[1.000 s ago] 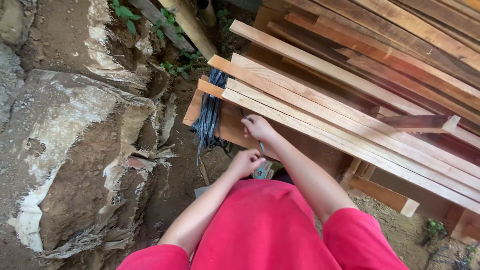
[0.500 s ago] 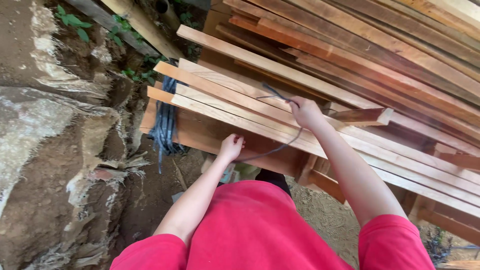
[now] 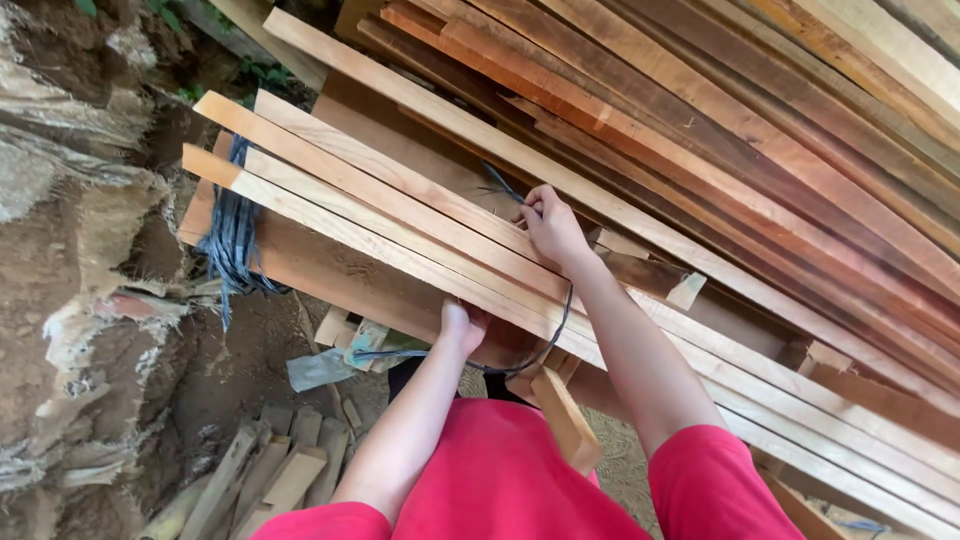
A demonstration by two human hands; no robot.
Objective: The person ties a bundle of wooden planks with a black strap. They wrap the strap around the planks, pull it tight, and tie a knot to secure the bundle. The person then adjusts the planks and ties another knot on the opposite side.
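My right hand [image 3: 553, 226] pinches the dark cord [image 3: 556, 335] atop the light slat bundle [image 3: 420, 230] at centre; my left hand [image 3: 462, 325] grips the bundle's underside (six o'clock), fingers closed.

Both my arms are bare and stretched forward, red short sleeves at the shoulders. My right hand [image 3: 552, 228] is up high and farther out, wrist slightly bent, back of the hand facing me, fingers curled in tight and pinching closed. My left hand [image 3: 462, 326] sits lower and closer in, forearm angled up from the elbow, fingers hooked upward out of my sight, so I can't tell its grip.
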